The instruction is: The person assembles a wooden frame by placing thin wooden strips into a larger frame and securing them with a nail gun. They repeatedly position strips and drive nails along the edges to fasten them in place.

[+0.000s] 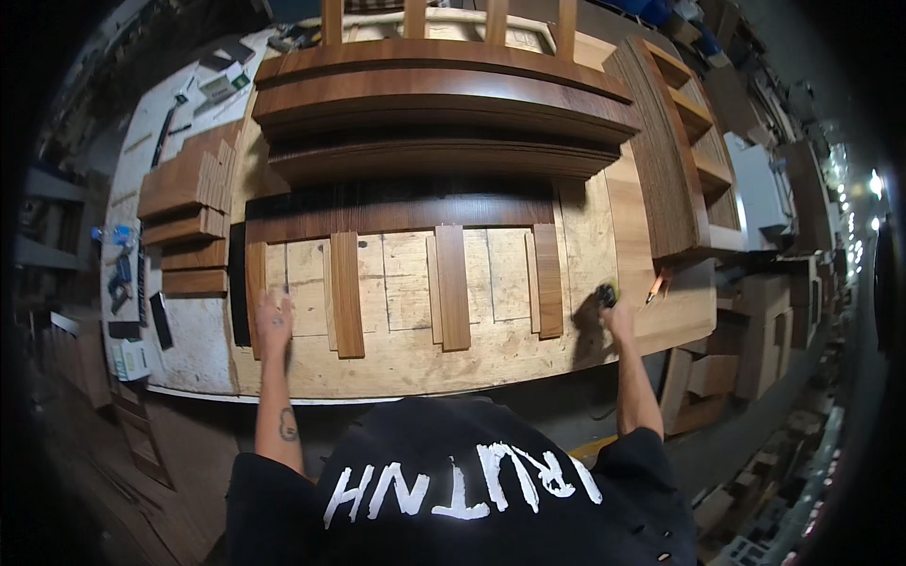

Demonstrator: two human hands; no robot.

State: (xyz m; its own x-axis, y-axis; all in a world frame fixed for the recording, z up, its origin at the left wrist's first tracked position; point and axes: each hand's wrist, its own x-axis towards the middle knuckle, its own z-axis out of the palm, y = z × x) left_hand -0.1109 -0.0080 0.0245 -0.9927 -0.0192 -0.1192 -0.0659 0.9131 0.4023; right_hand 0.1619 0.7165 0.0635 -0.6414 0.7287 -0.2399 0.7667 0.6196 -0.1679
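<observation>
On the worktable, a dark brown wooden board (396,212) lies crosswise with several narrow wooden slats (455,288) reaching from it toward me. My left hand (275,319) is at the near end of the leftmost slat (256,292); its fingers are extended, slightly blurred, and hold nothing I can see. Out to the right of the rightmost slat (547,283), my right hand (618,319) is closed around a small black and yellow tool (607,294), whose exact kind is too small to make out. A dark shadow falls beside it.
Behind the board rises a stack of long brown boards (444,90). Shorter boards (193,189) are piled at the left, near a blue and black power tool (120,283). An orange-handled tool (659,283) lies at the right, before a wooden shelf unit (675,151).
</observation>
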